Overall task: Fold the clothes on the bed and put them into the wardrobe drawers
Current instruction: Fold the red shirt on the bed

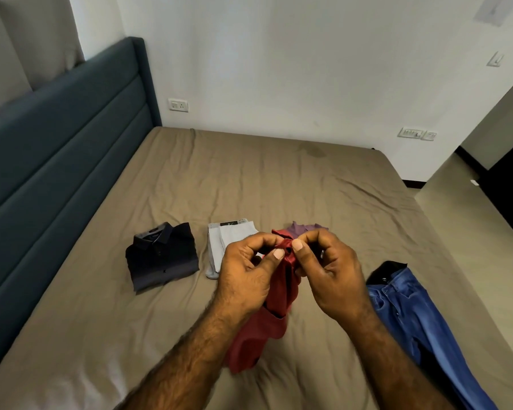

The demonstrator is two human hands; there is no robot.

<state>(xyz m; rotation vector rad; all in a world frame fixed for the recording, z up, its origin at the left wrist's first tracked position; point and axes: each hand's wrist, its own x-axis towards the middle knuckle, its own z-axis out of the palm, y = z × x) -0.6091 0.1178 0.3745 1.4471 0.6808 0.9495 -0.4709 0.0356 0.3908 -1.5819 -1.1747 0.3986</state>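
Left hand point(249, 270) and right hand point(326, 270) are pinching the top edge of a red shirt point(267, 321) between thumbs and forefingers; its smooth cloth is hanging below the hands onto the wrinkled tan bed point(249, 179). Folded dark shirt point(162, 255) and blue denim jeans point(421, 321) are lying alongside.

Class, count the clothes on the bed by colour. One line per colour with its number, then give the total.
Dark navy: 1, folded shirt
Light grey: 1, folded garment
Purple: 1, garment, mostly hidden behind the hands
Red: 1, shirt, pinched by both hands
Blue: 1, jeans, not folded
Total: 5
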